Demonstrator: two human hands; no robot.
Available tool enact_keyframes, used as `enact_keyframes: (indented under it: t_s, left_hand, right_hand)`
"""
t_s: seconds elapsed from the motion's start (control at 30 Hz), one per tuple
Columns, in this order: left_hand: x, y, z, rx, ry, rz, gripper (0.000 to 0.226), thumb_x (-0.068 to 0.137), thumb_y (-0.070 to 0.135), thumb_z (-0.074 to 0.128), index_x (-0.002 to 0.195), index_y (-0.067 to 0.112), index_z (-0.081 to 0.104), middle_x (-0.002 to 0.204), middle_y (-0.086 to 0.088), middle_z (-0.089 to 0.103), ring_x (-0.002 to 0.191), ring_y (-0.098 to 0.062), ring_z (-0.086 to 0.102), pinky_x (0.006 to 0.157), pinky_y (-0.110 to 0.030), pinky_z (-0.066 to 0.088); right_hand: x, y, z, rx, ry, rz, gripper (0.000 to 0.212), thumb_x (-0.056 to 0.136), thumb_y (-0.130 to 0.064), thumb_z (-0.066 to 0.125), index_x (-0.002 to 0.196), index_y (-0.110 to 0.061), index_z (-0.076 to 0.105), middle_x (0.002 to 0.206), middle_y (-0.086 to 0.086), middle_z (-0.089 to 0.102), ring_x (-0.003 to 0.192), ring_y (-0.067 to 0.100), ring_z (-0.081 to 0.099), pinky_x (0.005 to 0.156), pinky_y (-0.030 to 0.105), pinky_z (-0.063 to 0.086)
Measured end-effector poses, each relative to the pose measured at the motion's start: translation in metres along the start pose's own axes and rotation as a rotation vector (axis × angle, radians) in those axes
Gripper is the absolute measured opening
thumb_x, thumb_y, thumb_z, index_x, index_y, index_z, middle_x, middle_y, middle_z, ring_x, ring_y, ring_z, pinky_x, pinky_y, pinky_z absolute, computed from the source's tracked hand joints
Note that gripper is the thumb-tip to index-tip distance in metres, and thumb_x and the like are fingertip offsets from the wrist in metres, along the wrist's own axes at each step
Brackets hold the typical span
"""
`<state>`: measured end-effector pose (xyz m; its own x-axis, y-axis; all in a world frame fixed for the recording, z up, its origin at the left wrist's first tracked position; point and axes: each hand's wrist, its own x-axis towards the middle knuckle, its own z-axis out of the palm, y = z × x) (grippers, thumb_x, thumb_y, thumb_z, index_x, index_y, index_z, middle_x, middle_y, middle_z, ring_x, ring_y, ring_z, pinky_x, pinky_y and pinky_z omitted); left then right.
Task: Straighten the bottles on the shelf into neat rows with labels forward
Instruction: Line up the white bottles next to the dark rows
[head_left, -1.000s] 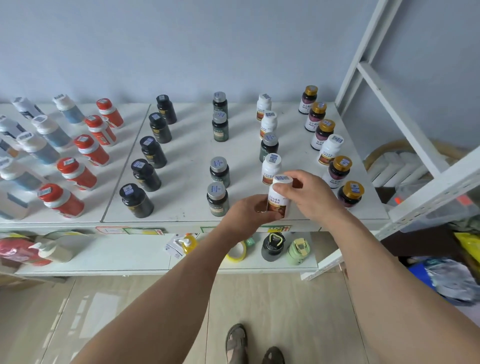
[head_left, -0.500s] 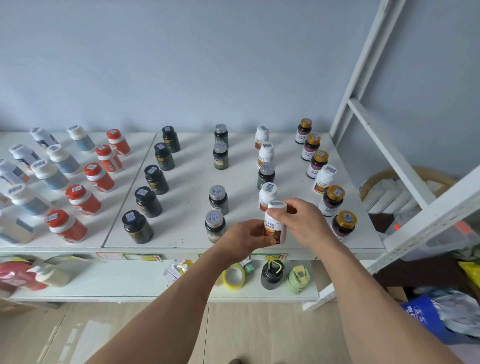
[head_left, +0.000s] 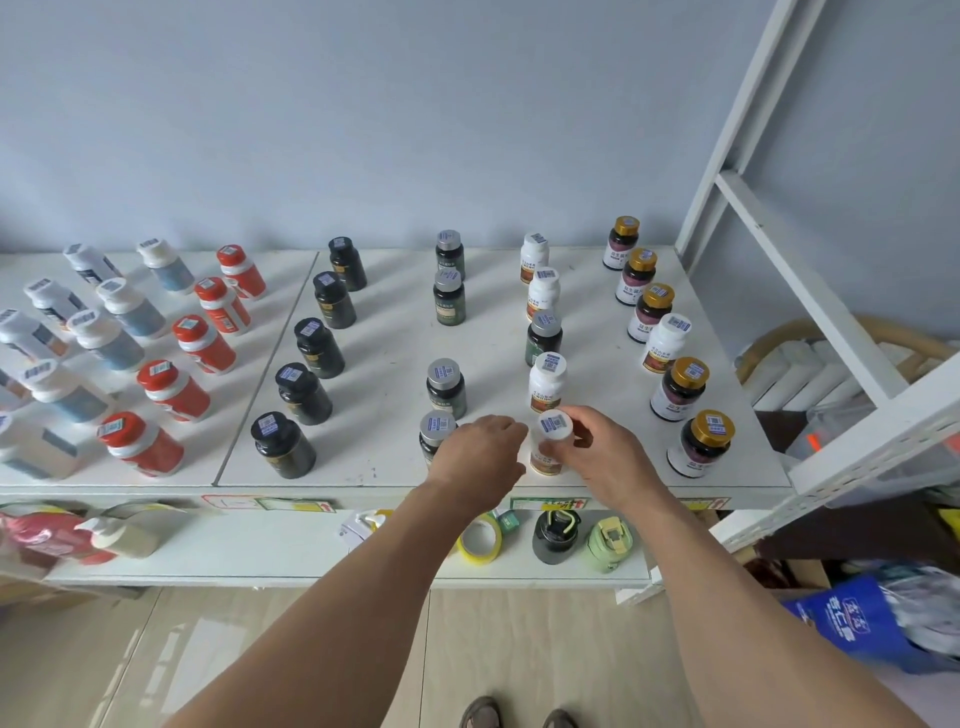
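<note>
Rows of bottles stand on the white top shelf (head_left: 395, 467). At the front of the white-bottle row, a white bottle (head_left: 554, 436) with a brown label stands upright near the shelf's front edge. My right hand (head_left: 602, 457) grips its upper part from the right. Just left of it, my left hand (head_left: 480, 454) hovers with loosely curled fingers and holds nothing. That hand partly covers a grey-capped dark bottle (head_left: 435, 431). Behind the held bottle stands another white bottle (head_left: 547, 382).
Black bottles (head_left: 283, 447) line up to the left, gold-capped ones (head_left: 698, 444) to the right, and red (head_left: 140, 444) and blue-grey bottles far left. A lower shelf holds yellow tape (head_left: 480, 540) and two lids. A slanted white frame (head_left: 810, 291) rises at right.
The white bottle has gone from being held up in both hands to standing on the shelf front. My left hand has let go of it; the view has tilted up.
</note>
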<state>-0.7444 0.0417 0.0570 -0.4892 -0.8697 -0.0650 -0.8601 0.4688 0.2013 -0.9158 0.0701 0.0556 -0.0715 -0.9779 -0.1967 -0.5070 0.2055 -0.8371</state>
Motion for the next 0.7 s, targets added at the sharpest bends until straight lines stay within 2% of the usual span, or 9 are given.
enact_keyframes:
  t_s: [0.1, 0.23, 0.33, 0.43, 0.63, 0.7]
  left_hand:
    - [0.003, -0.001, -0.003, -0.044, 0.008, -0.014, 0.039, 0.092, 0.029, 0.059, 0.128, 0.015, 0.053, 0.129, -0.002, 0.057, 0.118, -0.024, 0.053, 0.091, -0.037, 0.049]
    - [0.01, -0.002, -0.011, -0.11, 0.045, -0.013, 0.035, 0.095, 0.022, 0.053, 0.129, 0.014, 0.052, 0.129, -0.004, 0.056, 0.119, -0.026, 0.052, 0.091, -0.04, 0.049]
    - [0.018, -0.003, -0.02, -0.112, 0.076, -0.024, 0.033, 0.095, 0.017, 0.051, 0.127, 0.013, 0.052, 0.128, -0.004, 0.056, 0.118, -0.026, 0.052, 0.09, -0.041, 0.049]
    - [0.032, -0.004, -0.029, -0.08, 0.094, -0.032, 0.031, 0.095, 0.019, 0.052, 0.126, 0.013, 0.052, 0.129, -0.003, 0.056, 0.119, -0.024, 0.051, 0.09, -0.037, 0.048]
    - [0.056, -0.004, -0.043, -0.108, 0.052, -0.088, 0.038, 0.095, 0.022, 0.054, 0.132, 0.015, 0.05, 0.134, -0.003, 0.054, 0.123, -0.023, 0.05, 0.093, -0.037, 0.047]
    - [0.064, -0.002, -0.044, -0.141, 0.012, -0.125, 0.04, 0.094, 0.023, 0.054, 0.134, 0.017, 0.05, 0.136, -0.001, 0.053, 0.123, -0.023, 0.05, 0.094, -0.037, 0.047]
  right_hand:
    - [0.0, 0.0, -0.001, 0.004, -0.014, 0.009, 0.039, 0.08, -0.037, 0.076, 0.113, -0.041, 0.057, 0.105, -0.019, 0.066, 0.101, 0.002, 0.06, 0.079, 0.015, 0.043]
    - [0.003, -0.006, -0.013, 0.043, -0.004, 0.013, 0.057, 0.078, -0.044, 0.076, 0.129, -0.034, 0.053, 0.123, -0.019, 0.056, 0.119, 0.002, 0.05, 0.099, 0.026, 0.041]
    - [0.015, -0.017, -0.027, 0.017, 0.079, 0.012, 0.059, 0.083, -0.048, 0.07, 0.135, -0.03, 0.05, 0.134, -0.011, 0.054, 0.122, 0.009, 0.05, 0.1, 0.03, 0.04]
    - [0.038, -0.027, -0.035, -0.054, 0.089, -0.018, 0.058, 0.086, -0.045, 0.067, 0.138, -0.026, 0.048, 0.14, -0.005, 0.052, 0.127, 0.012, 0.049, 0.102, 0.032, 0.04]
    - [0.085, -0.029, -0.029, -0.238, -0.094, 0.016, 0.065, 0.085, -0.033, 0.071, 0.143, -0.025, 0.042, 0.145, -0.004, 0.048, 0.131, 0.016, 0.045, 0.101, 0.031, 0.036]
    - [0.092, -0.022, -0.029, -0.245, -0.122, 0.015, 0.058, 0.085, -0.032, 0.071, 0.138, -0.025, 0.047, 0.138, -0.003, 0.055, 0.126, 0.017, 0.05, 0.097, 0.03, 0.04]
